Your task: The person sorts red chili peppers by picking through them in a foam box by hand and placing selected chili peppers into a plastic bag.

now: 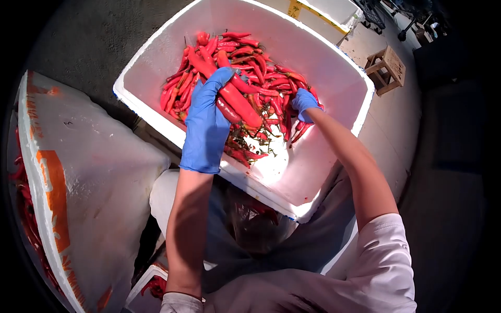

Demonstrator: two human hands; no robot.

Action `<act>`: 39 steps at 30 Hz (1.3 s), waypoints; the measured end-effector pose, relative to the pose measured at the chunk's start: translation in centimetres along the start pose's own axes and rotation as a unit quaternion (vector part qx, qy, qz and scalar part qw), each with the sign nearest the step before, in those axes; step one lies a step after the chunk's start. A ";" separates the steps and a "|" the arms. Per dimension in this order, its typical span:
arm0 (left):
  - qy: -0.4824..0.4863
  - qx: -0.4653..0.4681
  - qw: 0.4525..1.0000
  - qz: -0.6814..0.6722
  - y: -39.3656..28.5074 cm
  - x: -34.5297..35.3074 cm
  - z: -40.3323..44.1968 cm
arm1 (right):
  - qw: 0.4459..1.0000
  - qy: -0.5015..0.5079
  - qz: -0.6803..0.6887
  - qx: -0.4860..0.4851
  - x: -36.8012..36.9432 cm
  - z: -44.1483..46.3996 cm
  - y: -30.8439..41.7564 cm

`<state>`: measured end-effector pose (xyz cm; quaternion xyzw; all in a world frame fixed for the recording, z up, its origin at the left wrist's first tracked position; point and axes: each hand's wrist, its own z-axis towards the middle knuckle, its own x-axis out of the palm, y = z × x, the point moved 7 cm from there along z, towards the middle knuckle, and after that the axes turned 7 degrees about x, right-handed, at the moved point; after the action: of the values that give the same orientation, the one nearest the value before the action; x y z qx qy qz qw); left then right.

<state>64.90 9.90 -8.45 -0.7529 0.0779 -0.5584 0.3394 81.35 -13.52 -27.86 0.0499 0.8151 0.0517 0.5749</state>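
Pale floor (392, 125) under one clear bag (258, 229) near, one foam box (336, 70) holding chili pile (253, 60), uncountable, left hand (205, 122) fingers clamped on at least three big red chilies (239, 103) above it, right hand (303, 105) at pile, finger state can't tell, one wooden stool (387, 67) beyond.

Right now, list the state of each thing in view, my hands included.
Left hand: gloved, closed around large red peppers.
Right hand: gloved, in among the smaller peppers; grip unclear.
Smaller peppers: loose, heaped.
White foam box: open, partly filled.
Left-side box: open, red peppers inside.
Plastic bag: something red inside.
Wooden stool: nothing on it.
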 end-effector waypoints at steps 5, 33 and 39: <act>-0.023 -0.041 0.999 -0.006 -0.3 1.3 0.0 | 0.998 0.029 0.047 -0.026 1.8 1.4 0.8; 0.087 -0.051 0.992 -0.079 -0.7 3.2 -2.8 | 0.760 -0.137 0.301 -0.559 -21.5 -25.2 15.5; 0.100 -0.061 0.990 -0.080 -0.2 3.2 -2.4 | 0.697 0.022 0.570 -0.434 -20.9 -23.9 13.5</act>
<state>63.86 7.48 -5.45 -0.7164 0.0847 -0.6505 0.2377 66.10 -3.74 1.54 0.2489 0.5298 0.7191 0.3745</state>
